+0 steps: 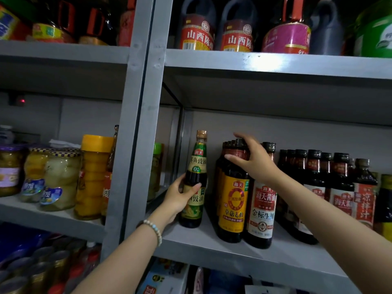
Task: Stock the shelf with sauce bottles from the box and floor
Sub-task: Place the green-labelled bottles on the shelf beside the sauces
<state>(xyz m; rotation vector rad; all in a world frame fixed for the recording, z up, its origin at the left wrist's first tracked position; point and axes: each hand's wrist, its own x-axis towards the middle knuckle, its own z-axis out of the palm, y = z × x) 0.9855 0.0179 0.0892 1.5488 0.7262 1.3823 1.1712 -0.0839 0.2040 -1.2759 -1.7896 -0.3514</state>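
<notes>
A tall dark sauce bottle with a green and cream label [194, 166] stands at the left end of the grey middle shelf [203, 242]. My left hand [180, 198] is wrapped around its lower body. To its right stands a row of dark bottles, the front one with a yellow label [232, 200]. My right hand [252, 160] rests over the necks and caps of that row, fingers curled around the front bottle's neck. Beside it is a bottle with a red and white label [263, 206].
More dark red-labelled bottles [339, 187] fill the shelf to the right. Large vinegar jugs [198, 26] stand on the shelf above. A grey upright post [135, 132] divides the racks. Jars of preserved fruit [61, 177] sit on the left shelf, cans [42, 270] below.
</notes>
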